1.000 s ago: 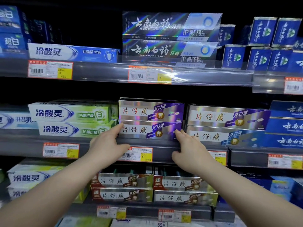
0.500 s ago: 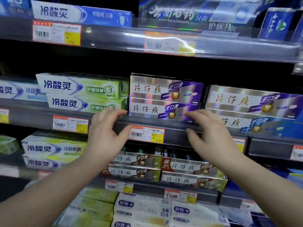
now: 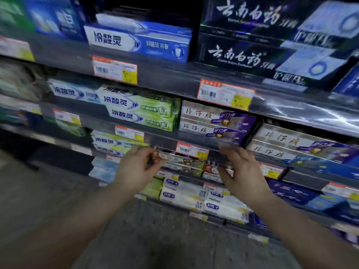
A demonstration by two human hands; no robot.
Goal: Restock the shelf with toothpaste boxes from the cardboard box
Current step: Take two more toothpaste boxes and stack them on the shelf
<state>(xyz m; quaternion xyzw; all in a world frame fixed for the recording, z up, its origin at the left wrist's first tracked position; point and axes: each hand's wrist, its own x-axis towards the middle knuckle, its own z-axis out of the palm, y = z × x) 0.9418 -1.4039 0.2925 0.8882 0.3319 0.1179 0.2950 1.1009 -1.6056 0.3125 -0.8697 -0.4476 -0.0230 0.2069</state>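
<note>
1. Head view, the only one I have: my left grip [image 3: 139,167] hangs in front of the shelf [image 3: 165,139] rail with its fingers loosely curled and nothing in them. My right grip [image 3: 242,171] is the same, fingers spread and relaxed, also empty. The frame is smeared, so I cannot read finer finger detail.
2. The silver-and-purple toothpaste boxes [image 3: 209,121] sit two high on the shelf, just above and beyond both grips. They are apart from the fingers, not touched. A price tag [image 3: 192,150] on the rail lies between the grips, a little above them.
3. The long axis of the boxes runs side to side along the rail, across my reach, with the printed long faces turned toward me.
4. The right grip is nearer, sitting almost under the right end of the stack. The left grip is under the seam between that stack and the green boxes [image 3: 143,111] farther left.
5. The cardboard box is out of view, so I cannot tell which way it lies from either grip. With both grips empty, I judge the next move is to fetch another box from it.
</note>
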